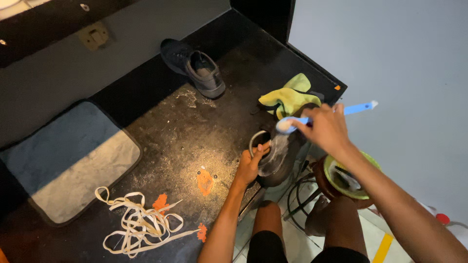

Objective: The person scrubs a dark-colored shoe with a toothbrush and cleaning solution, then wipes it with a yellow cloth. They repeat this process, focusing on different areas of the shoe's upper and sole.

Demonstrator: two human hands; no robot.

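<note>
Head view, looking down on a dark, speckled floor slab (185,141) with a raised edge along its front. At the slab's front right edge a dark shoe (279,158) is held on its side, its wet, sudsy sole turned up toward the camera. The left hand (249,164) is closed around the shoe's heel end, fingers curled over the rim of the opening, thumb on the near side. The right hand (325,127) is closed around a blue-handled brush (312,119); the handle runs out past the knuckles toward the right wall, and the whitish bristle head sits just left of the fingers, touching the upper end of the shoe's sole. So the shoe lies between the two hands, gripped below and brushed above.

Just behind the shoe, against the slab's right edge, lies a crumpled yellow-green cloth (288,97). A second dark shoe (197,68) stands alone near the slab's back edge, well apart from the hands. On the left side a grey-blue mat (68,160) lies flat, half of it in shadow. Near the front left corner a tangle of cream shoelaces (139,224) with orange tips is spread out, with orange marks on the slab beside it. Off the slab, under the right forearm, a green bowl (347,178) rests on a small stool; what is inside it is hard to make out. The person's knees show at the bottom.
</note>
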